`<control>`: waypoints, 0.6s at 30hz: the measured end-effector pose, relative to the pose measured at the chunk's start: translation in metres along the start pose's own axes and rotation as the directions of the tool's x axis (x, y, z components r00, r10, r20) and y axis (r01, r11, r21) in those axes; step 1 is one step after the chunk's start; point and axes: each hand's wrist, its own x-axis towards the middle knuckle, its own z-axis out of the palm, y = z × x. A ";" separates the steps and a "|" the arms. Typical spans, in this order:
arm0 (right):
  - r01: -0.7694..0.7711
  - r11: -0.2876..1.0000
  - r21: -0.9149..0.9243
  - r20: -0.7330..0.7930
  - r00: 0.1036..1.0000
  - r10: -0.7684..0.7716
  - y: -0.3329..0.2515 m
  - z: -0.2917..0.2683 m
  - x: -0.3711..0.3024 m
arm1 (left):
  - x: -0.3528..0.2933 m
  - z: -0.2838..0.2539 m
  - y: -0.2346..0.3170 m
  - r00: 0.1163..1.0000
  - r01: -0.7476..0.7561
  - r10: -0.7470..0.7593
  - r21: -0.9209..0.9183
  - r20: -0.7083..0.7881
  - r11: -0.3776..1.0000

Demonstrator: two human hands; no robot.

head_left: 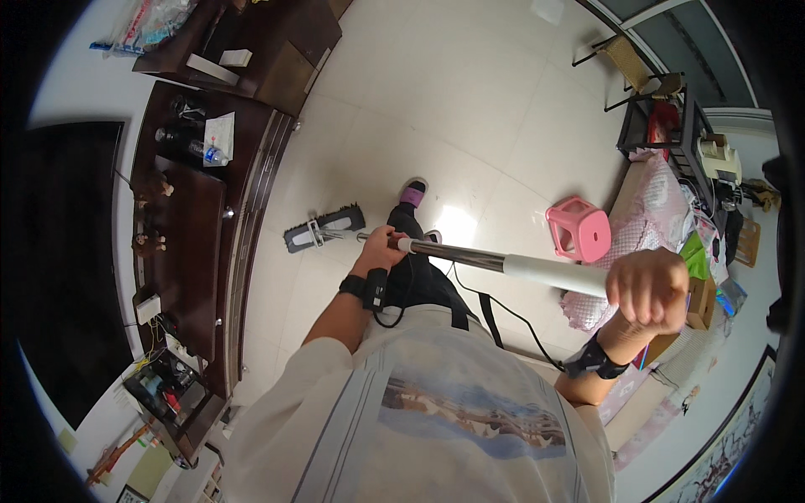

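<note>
Along the left edge of the floor stood a long dark wooden cabinet (197, 226), its tabletop carrying a plastic water bottle (194, 149), a sheet of paper (220, 134) and a few small figurines. Just off the cabinet's front edge, the flat mop head (323, 227) lay pressed on the pale tiled floor (470, 101), close beside the person's foot in a purple slipper (412, 194).

The left hand (381, 247) was closed around the lower, metal part of the mop handle (470, 256), a black band on its wrist. Further along, the right hand (647, 287) gripped the white upper section of the same handle in a tight fist (also with a wrist strap), so the pole ran slanting from the mop head up across the body.

Past the right hand stood a pink plastic stool (579, 228) against the near edge of a bed (650, 205) with a pink floral cover, and beyond it a chair by the far wall.

As for progress, the tiles showed no visible wet streaks or dirt, so how much had been mopped could not be told; judging by the mop's place, the strip beside the cabinet was in hand and the wide open floor toward the far wall seemed left to do.
</note>
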 end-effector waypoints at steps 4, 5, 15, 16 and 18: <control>0.009 0.998 0.056 0.316 0.948 -0.027 -0.018 0.007 0.027 | -0.014 0.009 0.009 0.997 0.078 -0.069 -0.307 0.041 0.948; -0.019 1.000 0.021 0.397 0.918 0.009 -0.022 0.012 0.036 | -0.019 0.014 0.015 0.991 0.098 -0.061 -0.356 0.115 0.929; -0.064 0.969 -0.237 0.553 0.811 0.189 0.011 -0.004 0.121 | 0.052 0.177 0.099 0.815 -0.431 0.332 0.114 0.476 0.895; -0.056 0.957 -0.285 0.538 0.817 0.208 0.011 -0.013 0.131 | 0.066 0.202 0.106 0.783 -0.488 0.339 0.177 0.521 0.855; -0.050 0.910 -0.412 0.453 0.855 0.252 0.013 -0.031 0.146 | 0.091 0.249 0.125 0.773 -0.443 0.258 0.203 0.579 0.873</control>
